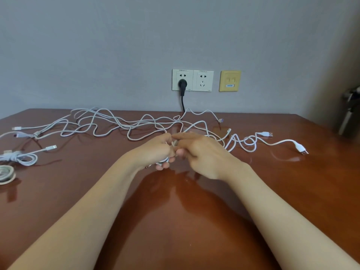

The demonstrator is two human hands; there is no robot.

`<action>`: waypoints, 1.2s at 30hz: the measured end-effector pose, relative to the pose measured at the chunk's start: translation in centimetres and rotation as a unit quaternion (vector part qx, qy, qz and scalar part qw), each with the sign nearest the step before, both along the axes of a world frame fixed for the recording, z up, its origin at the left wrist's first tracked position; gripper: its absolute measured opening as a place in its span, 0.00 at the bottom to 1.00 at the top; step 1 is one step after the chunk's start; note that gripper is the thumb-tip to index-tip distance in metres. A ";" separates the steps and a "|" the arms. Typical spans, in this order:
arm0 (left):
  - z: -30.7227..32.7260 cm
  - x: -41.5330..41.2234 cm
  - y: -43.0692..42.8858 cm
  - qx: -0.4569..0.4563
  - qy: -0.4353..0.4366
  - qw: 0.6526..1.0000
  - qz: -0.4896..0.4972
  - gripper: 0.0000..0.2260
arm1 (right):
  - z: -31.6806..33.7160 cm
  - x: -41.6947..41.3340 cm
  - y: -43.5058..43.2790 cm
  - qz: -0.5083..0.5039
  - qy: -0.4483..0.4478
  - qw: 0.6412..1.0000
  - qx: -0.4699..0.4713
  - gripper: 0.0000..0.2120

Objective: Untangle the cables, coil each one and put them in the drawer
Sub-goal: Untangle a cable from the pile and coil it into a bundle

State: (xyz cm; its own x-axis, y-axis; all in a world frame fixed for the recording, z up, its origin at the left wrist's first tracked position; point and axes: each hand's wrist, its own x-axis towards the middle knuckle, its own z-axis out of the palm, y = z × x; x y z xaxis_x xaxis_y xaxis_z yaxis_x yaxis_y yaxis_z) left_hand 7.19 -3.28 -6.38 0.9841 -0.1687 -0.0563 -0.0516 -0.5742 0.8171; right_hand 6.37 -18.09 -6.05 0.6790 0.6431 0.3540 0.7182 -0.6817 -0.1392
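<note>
Left hand (155,151) grips partial coil (163,160); right hand (202,154) pinches its strand (174,143); recommend freeing slack from tangle (120,124) before each loop

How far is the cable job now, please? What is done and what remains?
Done: a white bundle and a grey coil lie wound at the table's left edge, not yet in any drawer; none is visible. In hand: the left hand grips cable loops, which the right hand also pinches. Left: the white tangle behind the hands lies unsorted.
</note>
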 end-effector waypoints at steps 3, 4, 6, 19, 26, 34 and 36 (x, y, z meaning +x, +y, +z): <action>0.5 -0.9 -0.2 -0.042 0.002 0.999 -0.003 0.05 | 0.2 0.6 -0.2 -0.029 0.028 0.998 0.057 0.08; 0.7 -1.3 -0.3 -0.061 0.002 0.998 -0.008 0.04 | 0.2 0.8 -0.3 -0.038 0.034 0.996 0.078 0.07; 1.0 -1.8 -0.6 -0.077 0.004 0.997 -0.022 0.03 | 0.2 1.2 -0.6 -0.046 0.044 0.993 0.105 0.06; 0.3 -1.1 -0.5 0.056 -0.005 0.991 -0.124 0.08 | 1.0 1.1 -1.8 -0.026 0.115 0.971 0.207 0.11; -0.2 -0.7 -0.8 0.133 -0.031 0.984 -0.114 0.10 | 0.0 1.2 -1.4 -0.066 0.122 0.969 0.204 0.13; 0.1 -1.1 -1.3 0.050 -0.095 0.988 -0.107 0.12 | -1.1 0.7 0.0 -0.103 -0.030 0.972 0.208 0.08; 0.1 -1.2 -1.5 0.066 -0.110 0.986 -0.108 0.12 | -0.9 0.7 -0.4 -0.105 -0.033 0.976 0.186 0.07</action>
State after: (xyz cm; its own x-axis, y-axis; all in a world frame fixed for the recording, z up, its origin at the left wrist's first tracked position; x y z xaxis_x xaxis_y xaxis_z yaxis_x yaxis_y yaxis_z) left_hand 6.02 -4.82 -6.31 0.9168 -0.3813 0.1184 -0.3516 -0.6307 0.6918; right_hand 7.09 -18.51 -6.92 0.7499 0.3108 0.5840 0.5841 -0.7255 -0.3639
